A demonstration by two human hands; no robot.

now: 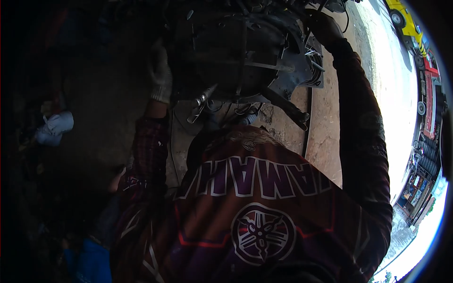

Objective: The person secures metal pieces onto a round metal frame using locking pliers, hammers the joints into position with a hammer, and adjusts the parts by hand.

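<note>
In front of my body stands a large dark metal machine assembly (222, 70) with a wide round part and thin bars crossing it. At its left side, my left hand (161, 70) wears a pale glove; its fingers look stretched upward along the edge, their tips in shadow. At the upper right, my right hand (324, 26) is curled in shadow near a thin rod; what it holds is hidden. Coiled wire (315, 61) hangs below that hand. A shiny metal tube (204, 97) juts out at the lower edge, and a dark arm-like piece (288, 107) sticks out lower right.
A person in blue clothing (94, 259) is close by at the lower left, mostly in darkness. A white object (55, 127) lies at the far left. Outside on the right are a yellow vehicle (406, 23) and a red truck (429, 101). Brown ground (325, 122) shows beneath.
</note>
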